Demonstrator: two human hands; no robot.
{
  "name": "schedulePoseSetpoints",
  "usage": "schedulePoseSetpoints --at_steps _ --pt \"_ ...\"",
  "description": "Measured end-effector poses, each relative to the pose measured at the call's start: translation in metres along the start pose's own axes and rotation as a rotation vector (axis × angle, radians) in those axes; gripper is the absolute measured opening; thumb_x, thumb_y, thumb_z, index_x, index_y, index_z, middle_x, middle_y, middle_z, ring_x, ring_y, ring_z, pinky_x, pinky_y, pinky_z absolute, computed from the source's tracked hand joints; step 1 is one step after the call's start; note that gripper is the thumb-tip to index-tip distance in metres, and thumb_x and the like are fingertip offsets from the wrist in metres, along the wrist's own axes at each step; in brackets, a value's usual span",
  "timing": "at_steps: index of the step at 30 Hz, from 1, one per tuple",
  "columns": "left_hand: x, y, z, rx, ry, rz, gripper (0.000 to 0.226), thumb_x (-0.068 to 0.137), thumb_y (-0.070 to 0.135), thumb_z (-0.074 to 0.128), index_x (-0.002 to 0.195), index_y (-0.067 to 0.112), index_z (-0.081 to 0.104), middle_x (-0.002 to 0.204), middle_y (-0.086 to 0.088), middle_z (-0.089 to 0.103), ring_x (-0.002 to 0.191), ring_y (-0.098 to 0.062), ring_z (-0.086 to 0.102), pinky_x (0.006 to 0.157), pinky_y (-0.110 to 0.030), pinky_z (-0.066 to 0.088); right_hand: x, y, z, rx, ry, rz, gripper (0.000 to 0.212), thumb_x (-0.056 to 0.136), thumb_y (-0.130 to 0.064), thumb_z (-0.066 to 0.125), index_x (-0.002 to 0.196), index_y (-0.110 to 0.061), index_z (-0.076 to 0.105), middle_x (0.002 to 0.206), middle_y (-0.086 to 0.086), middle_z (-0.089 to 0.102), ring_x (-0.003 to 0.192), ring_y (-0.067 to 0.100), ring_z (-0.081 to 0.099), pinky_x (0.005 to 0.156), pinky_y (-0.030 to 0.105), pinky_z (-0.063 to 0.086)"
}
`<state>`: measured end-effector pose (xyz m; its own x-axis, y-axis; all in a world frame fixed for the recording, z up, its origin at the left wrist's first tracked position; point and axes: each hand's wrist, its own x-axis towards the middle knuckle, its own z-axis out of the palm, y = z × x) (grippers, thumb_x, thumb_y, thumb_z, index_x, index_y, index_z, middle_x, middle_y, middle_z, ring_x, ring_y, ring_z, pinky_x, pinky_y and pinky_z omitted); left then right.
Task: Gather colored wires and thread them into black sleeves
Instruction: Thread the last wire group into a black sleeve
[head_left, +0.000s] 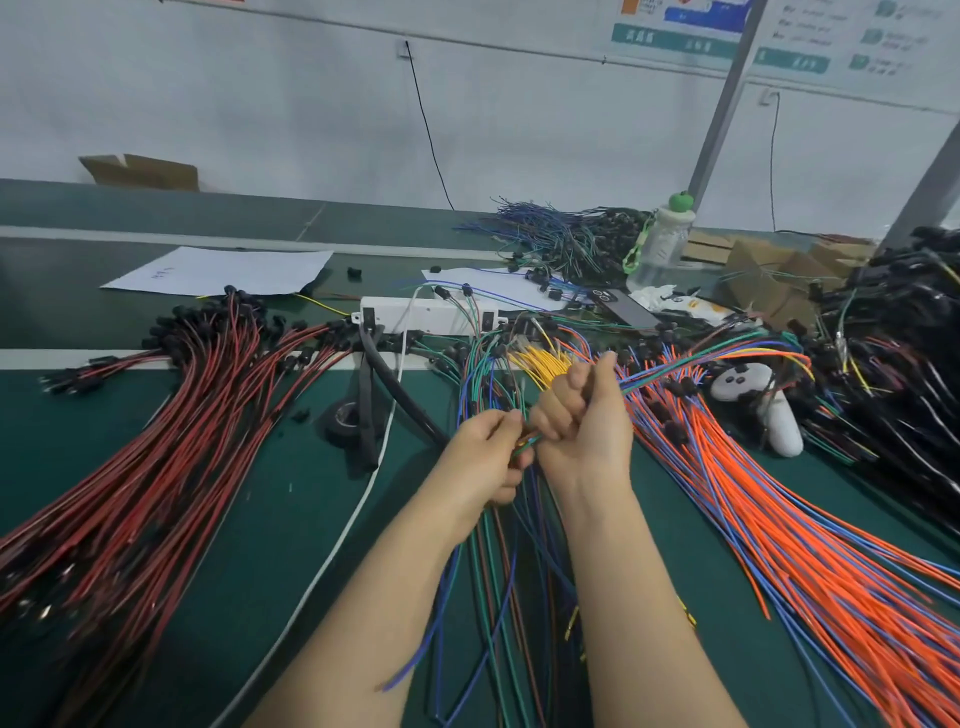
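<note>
A pale wall with posters rises behind the green workbench.

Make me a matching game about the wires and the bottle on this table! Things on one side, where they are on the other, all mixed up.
Things
1. red wires
2. orange wires
3. water bottle
4. mixed-colour bundle

Places
A. standing at the back
B. spread on the right
C. gripped in the right hand
D. spread on the left

Pairs: 1-D, 2-B, 3-A, 4-C
</note>
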<state>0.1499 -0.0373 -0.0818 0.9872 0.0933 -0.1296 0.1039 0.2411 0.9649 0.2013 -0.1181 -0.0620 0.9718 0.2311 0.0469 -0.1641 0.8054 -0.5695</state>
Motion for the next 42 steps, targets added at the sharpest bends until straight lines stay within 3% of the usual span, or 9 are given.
schedulePoseSetpoints --at_steps 5,10,13,17,25,33,39,42 --pt "-0.004 0.007 -0.016 -0.086 -0.199 -0.135 0.012 0.097 0.015 0.049 0.094 0.011 0.060 0.063 0.002 0.065 0.040 0.001 0.040 0.037 -0.009 0.035 0.000 -0.015 -0.010 0.131 0.004 -0.057 0.052 0.102 -0.044 0.029 0.058 -0.017 0.037 0.037 -0.009 0.020 0.030 0.004 0.012 0.032 0.018 0.011" --pt "-0.008 0.010 -0.025 -0.190 -0.318 -0.224 0.021 0.093 0.014 0.050 0.094 0.003 0.067 0.058 0.004 0.051 0.041 0.001 0.035 0.037 -0.008 0.031 -0.002 -0.021 -0.013 0.208 -0.109 0.018 0.061 0.100 -0.046 0.029 0.048 -0.018 0.045 0.048 -0.007 0.009 0.039 0.009 0.004 0.035 0.019 0.010" --pt "-0.009 0.011 -0.028 -0.171 -0.314 -0.193 0.014 0.091 0.011 0.052 0.090 0.005 0.065 0.056 0.004 0.048 0.042 0.000 0.034 0.039 -0.010 0.031 -0.003 -0.022 -0.016 0.259 -0.184 0.103 0.060 0.098 -0.046 0.030 0.048 -0.017 0.045 0.048 -0.006 0.008 0.038 0.010 0.005 0.032 0.020 0.011" --pt "-0.011 0.012 -0.033 0.102 -0.261 -0.137 0.010 0.092 0.010 0.056 0.083 0.011 0.061 0.050 0.003 0.049 0.036 -0.001 0.030 0.037 -0.011 0.026 -0.002 -0.021 -0.017 0.231 -0.203 0.202 0.063 0.100 -0.047 0.027 0.048 -0.016 0.045 0.048 -0.007 0.008 0.036 0.010 0.005 0.030 0.022 0.012" --pt "-0.010 0.012 -0.034 -0.017 -0.233 -0.089 0.008 0.089 0.010 0.059 0.094 0.009 0.065 0.064 0.000 0.063 0.050 -0.002 0.053 0.048 -0.012 0.047 -0.002 -0.024 -0.018 0.318 -0.077 0.037 0.059 0.101 -0.045 0.029 0.051 -0.017 0.041 0.051 -0.008 0.007 0.039 0.008 0.004 0.031 0.017 0.012" --pt "-0.006 0.009 -0.038 0.178 -0.175 0.014 0.009 0.091 0.005 0.056 0.092 0.008 0.065 0.061 0.006 0.059 0.048 -0.002 0.043 0.049 -0.012 0.040 -0.002 -0.024 -0.019 0.250 -0.078 0.097 0.061 0.101 -0.046 0.029 0.049 -0.017 0.043 0.050 -0.008 0.007 0.039 0.007 0.004 0.030 0.017 0.011" --pt "-0.007 0.008 -0.032 0.240 -0.155 0.189 0.009 0.086 0.025 0.063 0.092 0.020 0.069 0.077 0.009 0.067 0.069 -0.001 0.061 0.064 -0.013 0.049 0.001 -0.026 -0.025 0.452 0.069 -0.018 0.049 0.102 -0.044 0.031 0.061 -0.017 0.037 0.039 -0.007 0.017 0.043 0.008 0.003 0.032 0.018 0.012" --pt "-0.007 0.008 -0.030 0.235 -0.186 0.248 0.011 0.086 0.021 0.064 0.095 0.025 0.070 0.085 0.014 0.067 0.079 -0.003 0.063 0.072 -0.014 0.050 0.001 -0.028 -0.030 0.565 0.096 -0.031 0.051 0.103 -0.041 0.033 0.059 -0.016 0.038 0.038 -0.006 0.021 0.035 0.008 0.007 0.031 0.018 0.013"
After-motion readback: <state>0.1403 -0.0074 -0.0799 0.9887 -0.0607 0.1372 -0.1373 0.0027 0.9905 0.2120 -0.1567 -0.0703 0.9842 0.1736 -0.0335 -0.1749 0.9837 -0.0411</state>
